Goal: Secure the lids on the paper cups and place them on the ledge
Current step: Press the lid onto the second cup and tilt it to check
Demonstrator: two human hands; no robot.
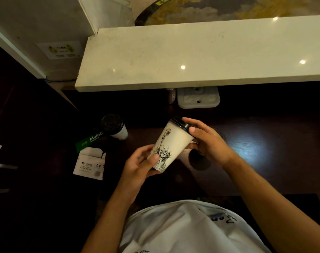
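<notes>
A white paper cup [171,145] printed with a Statue of Liberty drawing is tilted in mid-air over the dark counter. My left hand [141,165] grips its base. My right hand [206,141] wraps the black lid [181,123] at the cup's top, thumb on the lid's edge. A second white paper cup [121,133] with a black lid [111,124] stands on the counter to the left. The pale stone ledge [201,57] runs across the view above, with nothing on it.
A white box of A4 paper [90,166] with a green flap lies at the left on the dark counter. A white plastic container [198,97] sits under the ledge's front edge, with a small brown bottle [172,96] beside it. My white shirt fills the bottom.
</notes>
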